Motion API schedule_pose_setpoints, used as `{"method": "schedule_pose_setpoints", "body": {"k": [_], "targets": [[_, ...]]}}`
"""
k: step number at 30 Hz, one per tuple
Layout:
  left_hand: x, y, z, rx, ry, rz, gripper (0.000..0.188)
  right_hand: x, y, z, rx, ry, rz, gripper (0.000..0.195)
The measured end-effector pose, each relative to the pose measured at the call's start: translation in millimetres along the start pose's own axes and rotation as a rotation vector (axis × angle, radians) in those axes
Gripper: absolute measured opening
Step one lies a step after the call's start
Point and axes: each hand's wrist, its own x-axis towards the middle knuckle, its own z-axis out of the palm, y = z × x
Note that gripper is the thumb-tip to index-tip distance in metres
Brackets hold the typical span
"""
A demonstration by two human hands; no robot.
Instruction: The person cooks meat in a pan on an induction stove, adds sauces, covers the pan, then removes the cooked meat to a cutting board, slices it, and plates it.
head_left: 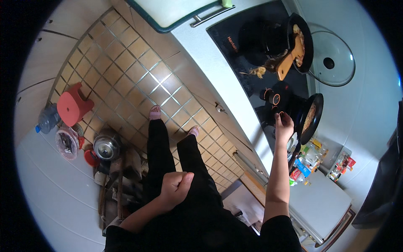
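Observation:
My right hand [284, 127] reaches over the black glass gas cooktop [231, 58], its fingertips pinching an orange-ringed control knob mostly hidden by them. Just beyond is another black control knob [276, 99] with an orange ring. A black frying pan [318, 110] holding browned food [309, 118] sits beside that hand, its handle passing by my wrist. In the farther black pan [308, 47] lie more cooked pieces [300, 34] and a wooden spatula [288, 64], its handle over the rim. My left hand [176, 189] is closed in a fist before my body, holding nothing visible.
A glass lid [340, 56] leans against the wall behind the cooktop. Bottles and packets [307, 163] crowd the counter near my right forearm. On the tiled floor [132, 69] stand a red stool [70, 104], a lined bin [66, 143] and a metal kettle [107, 146].

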Motion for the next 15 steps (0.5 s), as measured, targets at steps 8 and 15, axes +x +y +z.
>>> {"method": "schedule_pose_setpoints", "body": {"k": [8, 15], "targets": [[3.2, -5.3, -4.3, 0.012, 0.002, -0.051, 0.05, -0.4, 0.1, -3.4, -0.09, -0.001, -0.022, 0.034], [3.8, -9.0, -2.0, 0.016, -0.017, -0.05, 0.051, 1.6, 5.3, -5.1, -0.091, -0.011, -0.071, 0.033]]}}
